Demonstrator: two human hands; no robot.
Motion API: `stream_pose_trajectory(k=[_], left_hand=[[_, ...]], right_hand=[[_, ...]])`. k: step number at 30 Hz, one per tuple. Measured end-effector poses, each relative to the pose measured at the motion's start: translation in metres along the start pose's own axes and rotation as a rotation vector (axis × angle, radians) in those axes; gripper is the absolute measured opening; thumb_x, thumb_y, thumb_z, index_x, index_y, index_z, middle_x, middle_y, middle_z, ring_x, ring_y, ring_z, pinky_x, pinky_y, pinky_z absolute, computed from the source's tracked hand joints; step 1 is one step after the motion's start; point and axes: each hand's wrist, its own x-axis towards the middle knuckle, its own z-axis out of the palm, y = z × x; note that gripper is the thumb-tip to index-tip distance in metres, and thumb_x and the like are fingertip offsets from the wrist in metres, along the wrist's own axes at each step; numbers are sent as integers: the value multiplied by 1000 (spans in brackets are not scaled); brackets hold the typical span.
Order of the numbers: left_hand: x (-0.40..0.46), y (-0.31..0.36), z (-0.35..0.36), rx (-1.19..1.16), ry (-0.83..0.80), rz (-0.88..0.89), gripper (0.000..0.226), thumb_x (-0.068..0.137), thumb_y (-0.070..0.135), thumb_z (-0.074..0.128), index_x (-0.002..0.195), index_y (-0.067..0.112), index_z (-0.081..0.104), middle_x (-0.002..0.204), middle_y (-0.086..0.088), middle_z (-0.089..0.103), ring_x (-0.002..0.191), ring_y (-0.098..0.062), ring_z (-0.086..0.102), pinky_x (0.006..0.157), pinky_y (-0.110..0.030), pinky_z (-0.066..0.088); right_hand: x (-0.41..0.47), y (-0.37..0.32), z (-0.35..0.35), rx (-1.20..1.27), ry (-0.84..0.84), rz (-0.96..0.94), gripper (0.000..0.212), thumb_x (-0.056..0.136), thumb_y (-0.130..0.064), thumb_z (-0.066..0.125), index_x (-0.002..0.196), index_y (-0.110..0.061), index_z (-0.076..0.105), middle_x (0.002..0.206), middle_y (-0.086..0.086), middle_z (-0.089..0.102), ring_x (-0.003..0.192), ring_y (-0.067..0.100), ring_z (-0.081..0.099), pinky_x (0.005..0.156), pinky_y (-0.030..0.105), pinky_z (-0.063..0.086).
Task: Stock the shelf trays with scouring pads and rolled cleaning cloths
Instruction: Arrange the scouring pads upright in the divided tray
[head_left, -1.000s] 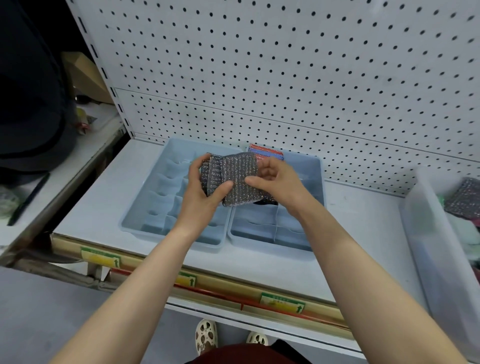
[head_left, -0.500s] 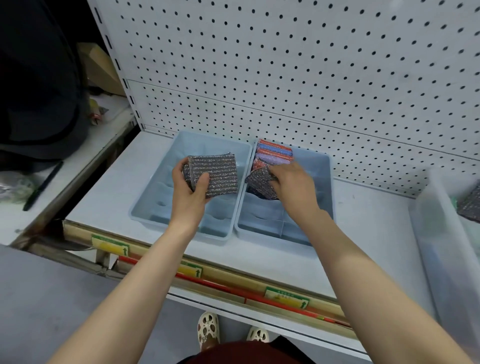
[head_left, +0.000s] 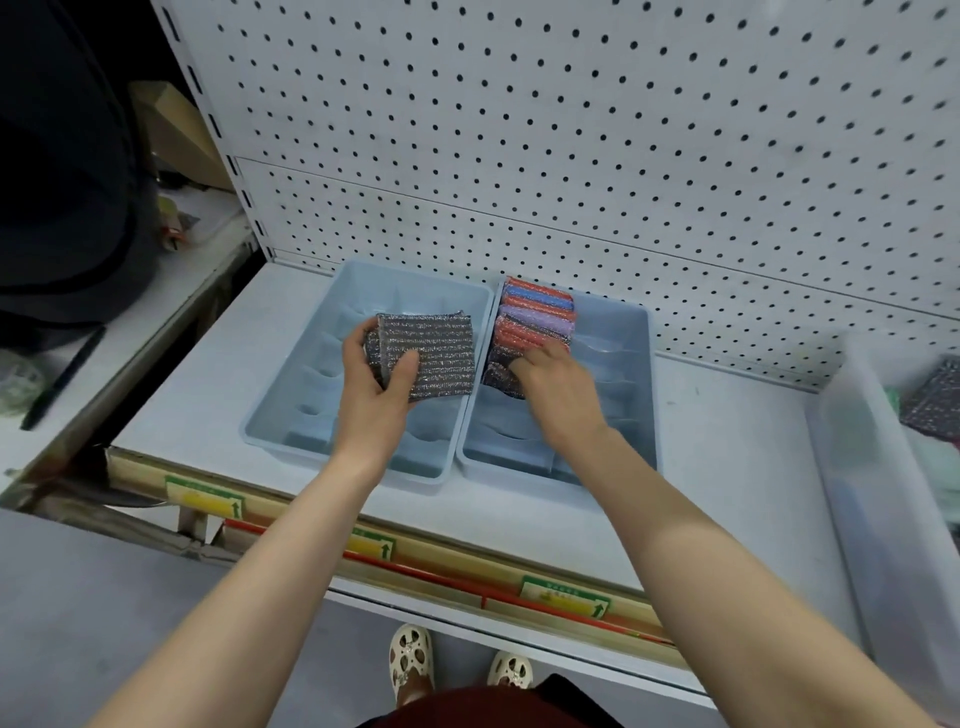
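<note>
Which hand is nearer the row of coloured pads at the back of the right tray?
Right. The right hand is directly in front of the coloured pads; the left hand is over the left tray.

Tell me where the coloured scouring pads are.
Head view: the coloured scouring pads stand packed at the right tray's back-left corner, just beyond the right hand.
</note>
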Motion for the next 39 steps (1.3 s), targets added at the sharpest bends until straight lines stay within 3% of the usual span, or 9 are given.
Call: stream_pose_trajectory(k=[5,8,14,21,25,29,31,34,39], left_hand=[[0,-3,1,30,-27,-5,52,94,24,63,138,28,37,128,-4,56,113,-19,60,89,-39,56],[-3,3,6,52,-63,27,52,85,32,67,131,37,44,126,-1,59,110,-19,63,92,-48,55],[-6,13,19,7,-125,57,31,96,21,60,118,39,50,115,-1,62,92,-9,65,79,-33,57],[-11,9,18,79,-63,14,29,94,19,58,104,46,54,119,-10,62,103,-28,63,86,-51,56],[-21,2,20,125,-171,3,36,96,11,56,108,44,55,106,4,67,94,-17,64,85,-47,55],[-23,3,20,160,-96,41,37,95,8,55,107,44,58,112,2,66,96,-19,64,86,-48,55],[-22,4,14,174,4,61,34,95,11,56,112,41,56,113,-1,65,92,-18,63,85,-47,54],[-19,4,1,137,119,54,40,97,12,55,125,38,45,109,-1,65,83,-5,65,76,-36,57],[-18,2,-12,120,175,9,55,94,6,57,140,25,32,107,0,63,72,12,61,61,-9,48]], right_hand=[[0,1,-19,641,208,205,24,91,-30,66,113,-24,68,95,-3,71,90,17,63,73,31,52],[3,-5,-45,1144,30,217,40,88,-40,69,126,-38,57,112,-10,64,98,6,62,86,20,51],[6,2,-50,1279,-70,226,31,73,-20,81,92,-33,60,102,-6,68,98,22,65,89,50,53],[-21,14,-47,1180,-11,301,31,78,-13,79,83,-28,52,97,-4,66,97,17,63,93,47,50],[-33,23,-47,1201,-73,299,24,83,-18,75,90,-27,54,110,-2,68,99,12,60,95,48,49],[-32,20,-55,1296,-11,340,29,87,-11,71,107,-27,58,114,1,69,95,15,64,79,29,53],[-33,23,-55,1102,71,366,35,87,-13,70,118,-24,60,111,-1,68,100,17,64,80,19,49],[-39,27,-44,627,48,309,33,88,-18,69,121,-21,64,115,1,69,104,22,64,84,25,41],[-36,6,-20,455,106,161,26,87,-13,68,112,-14,66,111,7,67,95,30,64,77,38,49]])
